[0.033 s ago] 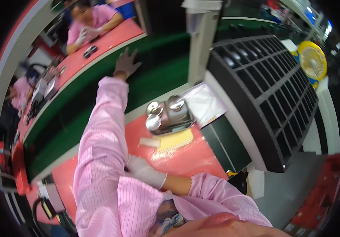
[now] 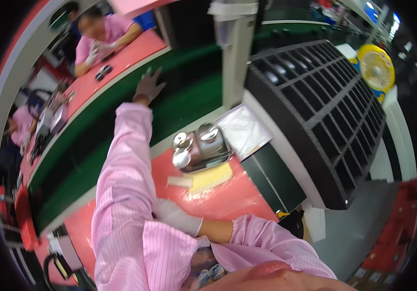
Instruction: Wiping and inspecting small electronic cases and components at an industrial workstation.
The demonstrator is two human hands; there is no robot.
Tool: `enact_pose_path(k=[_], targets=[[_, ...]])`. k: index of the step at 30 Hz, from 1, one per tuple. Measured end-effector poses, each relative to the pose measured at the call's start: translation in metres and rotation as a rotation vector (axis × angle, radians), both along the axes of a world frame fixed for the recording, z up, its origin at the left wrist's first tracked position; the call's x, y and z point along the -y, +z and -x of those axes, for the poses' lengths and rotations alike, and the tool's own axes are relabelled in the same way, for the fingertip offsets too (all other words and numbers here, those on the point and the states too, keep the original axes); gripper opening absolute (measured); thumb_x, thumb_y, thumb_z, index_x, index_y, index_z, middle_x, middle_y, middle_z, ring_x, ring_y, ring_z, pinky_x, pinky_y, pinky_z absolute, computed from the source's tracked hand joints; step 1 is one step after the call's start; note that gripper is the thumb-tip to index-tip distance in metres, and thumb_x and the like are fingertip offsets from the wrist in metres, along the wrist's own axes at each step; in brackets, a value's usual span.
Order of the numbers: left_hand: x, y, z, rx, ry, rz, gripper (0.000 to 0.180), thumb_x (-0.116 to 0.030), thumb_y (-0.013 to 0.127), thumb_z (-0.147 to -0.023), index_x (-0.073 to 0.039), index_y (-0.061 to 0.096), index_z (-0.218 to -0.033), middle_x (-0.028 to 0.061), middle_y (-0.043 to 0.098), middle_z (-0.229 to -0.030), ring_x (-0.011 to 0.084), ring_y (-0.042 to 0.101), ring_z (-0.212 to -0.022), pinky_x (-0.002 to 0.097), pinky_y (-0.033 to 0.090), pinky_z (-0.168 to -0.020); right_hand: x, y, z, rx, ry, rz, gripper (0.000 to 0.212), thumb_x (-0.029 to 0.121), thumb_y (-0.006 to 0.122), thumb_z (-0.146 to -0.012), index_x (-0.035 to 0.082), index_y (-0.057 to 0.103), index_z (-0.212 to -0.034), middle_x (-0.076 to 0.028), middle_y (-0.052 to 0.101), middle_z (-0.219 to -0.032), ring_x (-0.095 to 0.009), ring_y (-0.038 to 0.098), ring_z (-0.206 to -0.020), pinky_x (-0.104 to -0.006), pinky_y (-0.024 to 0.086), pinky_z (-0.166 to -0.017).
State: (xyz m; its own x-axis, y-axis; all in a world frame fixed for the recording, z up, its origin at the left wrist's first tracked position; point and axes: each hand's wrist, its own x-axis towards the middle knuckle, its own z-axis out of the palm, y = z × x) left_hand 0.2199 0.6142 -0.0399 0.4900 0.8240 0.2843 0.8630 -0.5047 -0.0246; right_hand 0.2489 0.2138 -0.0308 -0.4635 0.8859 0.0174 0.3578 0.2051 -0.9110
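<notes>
A long, dark green conveyor belt (image 2: 191,94) is seen running from lower left to upper right. The pale-gloved left grip (image 2: 149,88) is held out over it, fingers spread, with nothing seen between them; whether the belt is touched cannot be told. The belt's long axis is crossed by the left arm in its pink striped sleeve (image 2: 127,160), and the left hand is the nearer of the two to the belt.

On the near side, the white-gloved right grip (image 2: 177,218) is placed low over the glossy red desk (image 2: 244,196), just beside the left sleeve. Its fingertips are hidden, so whether anything is pinched cannot be told. Ahead of it and to its right, a flat yellow pad (image 2: 213,178) is laid; just beyond, a shiny metal tray (image 2: 211,166) with round polished pieces (image 2: 181,158) is set, rightward of the left grip and closer to the body.
</notes>
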Motion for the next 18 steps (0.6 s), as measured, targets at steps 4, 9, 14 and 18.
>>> enact_pose_path(k=[4, 9, 14, 18], targets=[[-0.007, -0.005, -0.012, 0.075, 0.065, 0.136, 0.051, -0.033, 0.059, -0.086, -0.02, 0.046, -0.133, 0.0221, 0.05, -0.122, 0.0408, 0.053, -0.109, 0.0469, 0.046, -0.093, -0.003, -0.012, -0.003, -0.198, -0.145, -0.077, 0.042, 0.03, 0.064, -0.081, 0.002, 0.057, -0.112, -0.022, 0.06, -0.101, -0.039, 0.059, -0.093, -0.0433, 0.048, -0.082], [0.127, 0.056, 0.026, 0.11, -0.089, 0.198, 0.043, -0.024, 0.06, -0.086, -0.016, 0.051, -0.128, 0.0214, 0.052, -0.11, 0.0381, 0.055, -0.099, 0.0432, 0.047, -0.084, -0.005, 0.001, -0.013, -0.25, -0.144, -0.002, 0.041, 0.025, 0.065, -0.08, 0.001, 0.056, -0.112, -0.02, 0.059, -0.105, -0.035, 0.058, -0.097, -0.0396, 0.047, -0.086], [0.315, 0.093, 0.125, 0.366, 0.025, 0.121, 0.048, -0.005, 0.059, -0.085, -0.013, 0.049, -0.131, 0.0177, 0.048, -0.111, 0.0315, 0.052, -0.098, 0.037, 0.045, -0.085, -0.003, 0.007, -0.015, -0.715, -0.369, 0.238, 0.037, 0.011, 0.064, -0.086, 0.001, 0.052, -0.12, -0.01, 0.058, -0.1, -0.02, 0.061, -0.092, -0.0336, 0.052, -0.079], [0.444, 0.05, 0.203, 0.349, 0.172, 0.061, 0.061, -0.003, 0.059, -0.083, -0.014, 0.04, -0.14, 0.0188, 0.046, -0.124, 0.036, 0.049, -0.111, 0.0411, 0.042, -0.094, -0.013, -0.013, -0.009, -0.64, -0.394, -0.011, 0.036, 0.009, 0.063, -0.087, 0.001, 0.052, -0.12, -0.007, 0.058, -0.103, -0.014, 0.058, -0.092, -0.0282, 0.05, -0.082]])
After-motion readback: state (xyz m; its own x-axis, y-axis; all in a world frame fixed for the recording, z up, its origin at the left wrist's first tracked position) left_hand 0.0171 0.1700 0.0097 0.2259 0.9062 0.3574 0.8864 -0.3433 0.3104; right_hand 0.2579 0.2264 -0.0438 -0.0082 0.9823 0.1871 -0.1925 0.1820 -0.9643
